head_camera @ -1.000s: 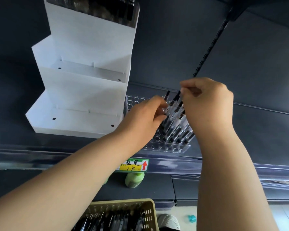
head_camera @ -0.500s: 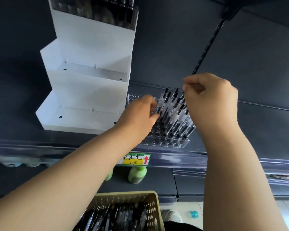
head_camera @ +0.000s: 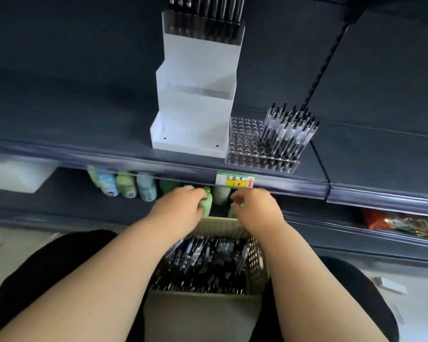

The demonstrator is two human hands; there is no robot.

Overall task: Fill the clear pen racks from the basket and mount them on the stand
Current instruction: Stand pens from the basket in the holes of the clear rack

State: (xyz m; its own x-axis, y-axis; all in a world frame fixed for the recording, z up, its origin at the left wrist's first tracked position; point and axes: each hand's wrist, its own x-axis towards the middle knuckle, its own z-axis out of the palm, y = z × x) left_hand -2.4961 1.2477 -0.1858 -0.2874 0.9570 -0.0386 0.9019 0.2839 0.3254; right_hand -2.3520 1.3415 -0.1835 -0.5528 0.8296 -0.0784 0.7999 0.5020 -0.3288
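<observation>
Left hand [head_camera: 181, 208]: we are hovering it over the far end of the basket [head_camera: 257, 265], fingers loosely curled and carrying nothing we can see.
Right hand [head_camera: 255, 208]: we are holding it beside the left, fingers curled the same way, no pen between them.
Loose pens [head_camera: 208, 262]: they are lying heaped in the basket just below both hands, so we are likely reaching for the next handful.
Clear rack [head_camera: 242, 141]: it is sitting on the shelf just beside the white stand [head_camera: 195, 119], close for loading.
Racked pens [head_camera: 288, 134]: they are filling only the right side and leaning.
Top rack [head_camera: 204, 30]: it is sitting full on the stand's highest step, with the lower steps waiting.
</observation>
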